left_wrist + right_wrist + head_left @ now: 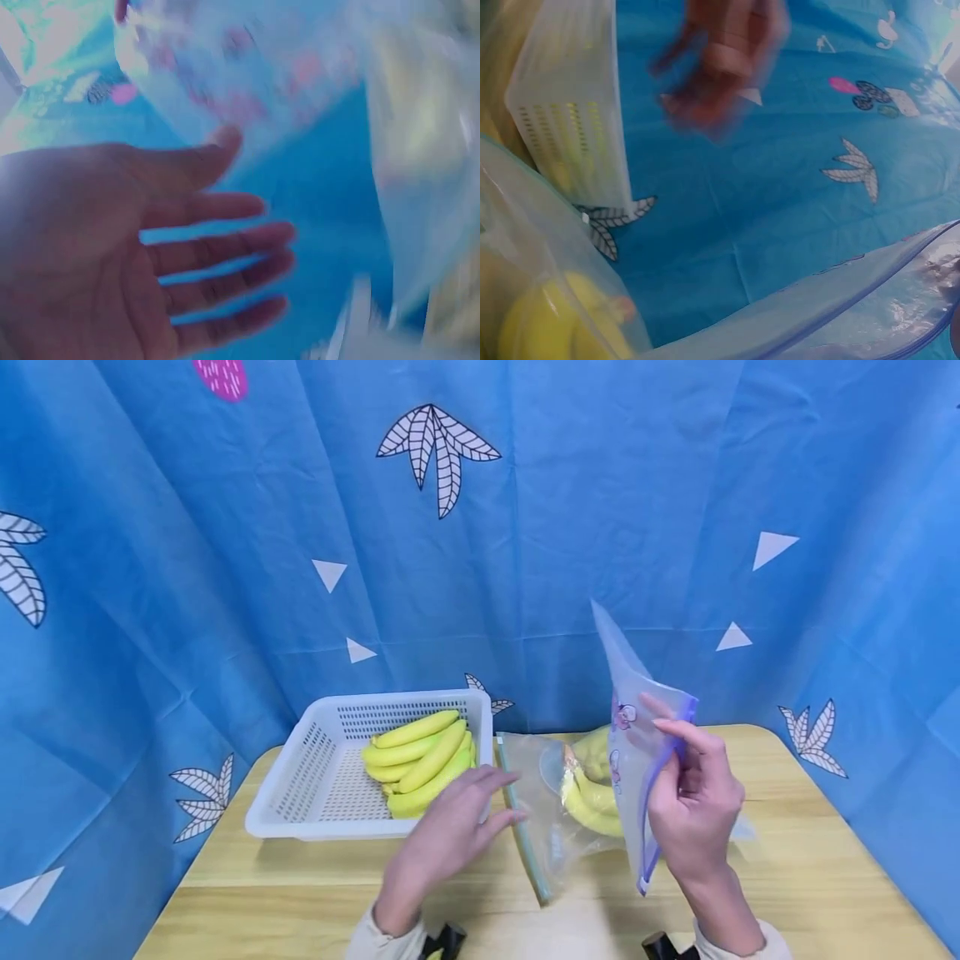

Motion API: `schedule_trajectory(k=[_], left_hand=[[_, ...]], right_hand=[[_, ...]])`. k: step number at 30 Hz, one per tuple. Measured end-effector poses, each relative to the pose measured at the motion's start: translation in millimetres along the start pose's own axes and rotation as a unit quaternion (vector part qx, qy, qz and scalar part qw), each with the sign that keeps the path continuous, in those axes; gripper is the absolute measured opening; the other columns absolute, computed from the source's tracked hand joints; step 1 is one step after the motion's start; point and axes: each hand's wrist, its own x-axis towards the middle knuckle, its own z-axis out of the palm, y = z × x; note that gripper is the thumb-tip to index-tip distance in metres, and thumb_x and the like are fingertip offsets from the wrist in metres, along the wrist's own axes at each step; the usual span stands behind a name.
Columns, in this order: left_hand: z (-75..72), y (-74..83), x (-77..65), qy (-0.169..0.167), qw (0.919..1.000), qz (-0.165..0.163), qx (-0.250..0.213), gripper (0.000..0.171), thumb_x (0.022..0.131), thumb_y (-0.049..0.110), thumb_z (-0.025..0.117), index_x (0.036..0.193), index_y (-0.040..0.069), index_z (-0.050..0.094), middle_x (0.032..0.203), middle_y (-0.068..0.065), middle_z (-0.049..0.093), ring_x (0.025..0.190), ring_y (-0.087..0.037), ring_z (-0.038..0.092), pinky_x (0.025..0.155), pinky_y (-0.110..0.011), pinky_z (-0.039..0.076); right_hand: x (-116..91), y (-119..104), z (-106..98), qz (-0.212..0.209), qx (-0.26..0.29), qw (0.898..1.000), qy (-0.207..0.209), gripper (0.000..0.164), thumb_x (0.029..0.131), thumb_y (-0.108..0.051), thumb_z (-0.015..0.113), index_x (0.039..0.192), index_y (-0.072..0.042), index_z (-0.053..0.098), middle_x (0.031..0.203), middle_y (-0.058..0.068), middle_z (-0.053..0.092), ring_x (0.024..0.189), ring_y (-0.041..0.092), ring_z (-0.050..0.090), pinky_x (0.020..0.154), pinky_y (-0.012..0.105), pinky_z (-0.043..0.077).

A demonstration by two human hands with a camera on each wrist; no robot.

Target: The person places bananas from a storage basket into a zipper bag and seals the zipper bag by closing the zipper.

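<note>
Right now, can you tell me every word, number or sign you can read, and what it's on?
There are none I can read.
Purple-edged zip bag: little printed pictures; any lettering is too small or blurred to read.
Teal-edged zip bag: any marking is too faint to read.
Blue curtain: leaf and triangle prints, no readable letters.

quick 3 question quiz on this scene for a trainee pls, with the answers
1. What lies inside the white basket?
2. Choose one: what colour is the edge of the bag in the right hand?
a) red
b) purple
c) black
3. True or false: the left hand is holding nothing.

Key
1. Yellow bananas.
2. b
3. True; in the left wrist view its fingers are spread, with nothing in their grasp.
</note>
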Motion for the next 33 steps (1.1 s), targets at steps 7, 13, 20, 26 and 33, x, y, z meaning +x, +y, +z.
schedule_trajectory(k=[7, 13, 20, 26, 33], left_hand=[[35.8, 38.2, 30.7, 0.002, 0.9910, 0.092, -0.097, 0.066, 0.100, 0.038, 0.067, 0.155, 0.010, 0.044, 0.156, -0.007, 0.047, 0.145, -0.026, 0.041, 0.117, -0.043, 0.036], [52.3, 49.1, 38.7, 0.008, 0.9833, 0.121, -0.136, 0.098, 0.093, 0.038, 0.076, 0.165, 0.012, 0.015, 0.168, -0.005, 0.023, 0.153, -0.026, 0.025, 0.121, -0.046, 0.028], [65.7, 53.9, 45.5, 0.050, 0.9720, 0.156, -0.169, 0.120, 0.086, 0.026, 0.085, 0.164, 0.008, -0.005, 0.171, -0.010, 0.007, 0.152, -0.023, 0.026, 0.123, -0.047, 0.021], [76.9, 56.5, 48.6, 0.043, 0.9661, 0.134, -0.216, 0.123, 0.087, 0.023, 0.083, 0.162, 0.011, -0.014, 0.171, -0.011, 0.004, 0.150, -0.024, 0.030, 0.117, -0.041, 0.037], [81.5, 55.5, 50.3, 0.029, 0.9586, 0.105, -0.263, 0.103, 0.088, 0.001, 0.065, 0.163, 0.006, -0.007, 0.169, -0.012, 0.015, 0.140, -0.022, 0.044, 0.097, -0.024, 0.052]], right_hand=[[-11, 6, 4, 0.023, -0.002, 0.999, -0.032, 0.045, 0.086, 0.026, 0.046, 0.130, 0.019, 0.043, 0.115, 0.028, 0.071, 0.060, 0.002, 0.063, 0.040, 0.011, 0.030], [-12, 6, 1, 0.052, -0.009, 0.998, -0.044, 0.053, 0.087, 0.026, 0.047, 0.139, 0.014, 0.048, 0.116, 0.025, 0.072, 0.083, 0.005, 0.073, 0.044, 0.008, 0.038], [-11, 5, 0, 0.069, -0.008, 0.992, -0.105, 0.048, 0.086, 0.029, 0.053, 0.130, 0.012, 0.062, 0.118, 0.028, 0.069, 0.113, 0.014, 0.068, 0.086, 0.025, 0.056], [-13, 6, 0, 0.106, 0.001, 0.985, -0.137, 0.047, 0.088, 0.027, 0.052, 0.130, 0.009, 0.063, 0.124, 0.023, 0.069, 0.109, 0.010, 0.067, 0.081, 0.014, 0.054], [-12, 16, 2, 0.131, 0.055, 0.979, -0.146, 0.044, 0.092, 0.028, 0.048, 0.130, 0.011, 0.063, 0.131, 0.022, 0.066, 0.101, 0.007, 0.067, 0.079, 0.009, 0.052]])
